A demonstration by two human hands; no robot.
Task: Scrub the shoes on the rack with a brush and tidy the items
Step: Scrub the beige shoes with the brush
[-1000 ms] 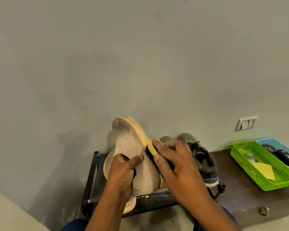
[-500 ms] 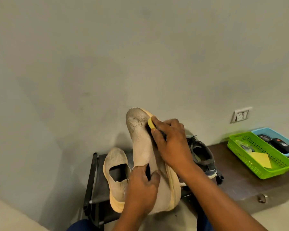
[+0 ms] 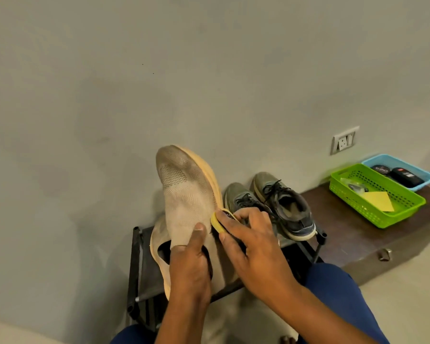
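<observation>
Brush: the yellow-backed brush [image 3: 220, 220] has come down from the toe, where it sat half a second ago, to the side of the beige knit shoe [image 3: 186, 199] near its collar; the bristles are hidden against the fabric.
Right hand: the right hand [image 3: 253, 244] has its fingers curled over the brush back and its thumb along the near edge, gripping it; I cannot tell how hard it presses.
Left hand: the left hand [image 3: 189, 264] grips the shoe at its opening, thumb on the knit upper, the other fingers hidden inside; the hold looks the same as a moment earlier.
Shoe in hand: held toe-up above the black rack [image 3: 139, 264]; the toe mesh shows grey grime; its beige mate [image 3: 159, 249] lies on the rack just behind it.
Other pair: two grey lace-up sneakers [image 3: 278, 204] stand on the rack to the right, apparently untouched.
Meaning: the stroke has run toe to collar, so scrubbing of this shoe is under way, likely not finished given the dirty toe; three shoes appear to remain.
Tidying: the green basket [image 3: 412, 207] and blue basket [image 3: 427, 176] sit touching on the brown ledge [image 3: 345, 232]; that step seems not yet begun.
</observation>
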